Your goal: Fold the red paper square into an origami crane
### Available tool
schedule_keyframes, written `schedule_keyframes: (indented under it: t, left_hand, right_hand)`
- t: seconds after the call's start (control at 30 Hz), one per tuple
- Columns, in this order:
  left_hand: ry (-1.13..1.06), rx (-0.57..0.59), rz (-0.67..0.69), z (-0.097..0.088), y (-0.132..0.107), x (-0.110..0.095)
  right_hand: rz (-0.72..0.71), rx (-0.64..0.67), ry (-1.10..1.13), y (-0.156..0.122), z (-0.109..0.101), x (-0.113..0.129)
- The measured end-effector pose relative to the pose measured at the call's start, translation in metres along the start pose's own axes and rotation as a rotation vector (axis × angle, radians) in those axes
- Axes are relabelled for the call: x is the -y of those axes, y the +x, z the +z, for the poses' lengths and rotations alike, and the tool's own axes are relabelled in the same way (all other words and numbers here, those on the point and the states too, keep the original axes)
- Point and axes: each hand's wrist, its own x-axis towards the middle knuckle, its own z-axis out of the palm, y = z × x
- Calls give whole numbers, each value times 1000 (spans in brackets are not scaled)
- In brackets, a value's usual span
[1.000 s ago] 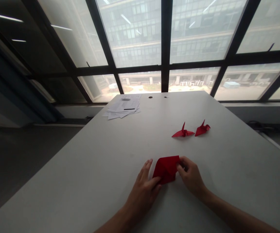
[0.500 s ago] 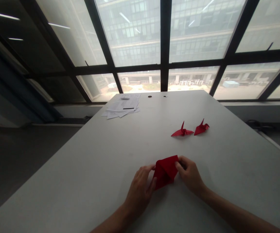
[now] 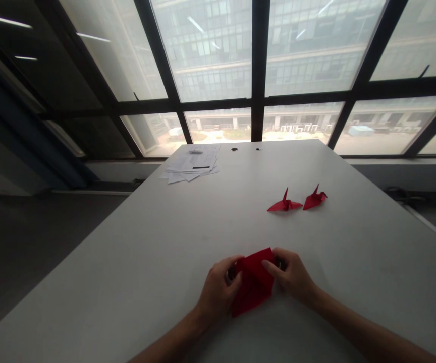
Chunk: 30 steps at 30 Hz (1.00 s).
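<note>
A partly folded red paper point(image 3: 253, 282) is held just above the white table point(image 3: 157, 262) near its front edge. My left hand point(image 3: 217, 292) pinches the paper's left side, fingers curled. My right hand point(image 3: 291, 275) grips its upper right corner, thumb on top. Further back on the right stand two finished red paper cranes point(image 3: 285, 203), point(image 3: 314, 197), side by side and apart from my hands.
A loose stack of white printed sheets point(image 3: 193, 164) lies at the table's far left. Two small round holes point(image 3: 234, 149) mark the far edge. Large windows with dark frames point(image 3: 259, 70) rise behind the table; dark floor lies to the left.
My left hand went from lying flat beside the paper to pinching its left side. Both hands drew the paper nearer and lifted it slightly off the table.
</note>
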Motion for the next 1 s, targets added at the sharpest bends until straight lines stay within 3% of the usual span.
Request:
schedule_keyframes:
  t: [0.27,0.77,1.0]
  left_hand:
    - [58,85,25,-4,0,-8]
    - [199,22,79,3,2,-2]
    - [237,-17,93,3,-1,-4]
  right_hand:
    - [18,-9,17,3,0,-2]
    - [-47,75,-87,-3,4,-1]
    - [-36,-31,-157,-2,5,-3]
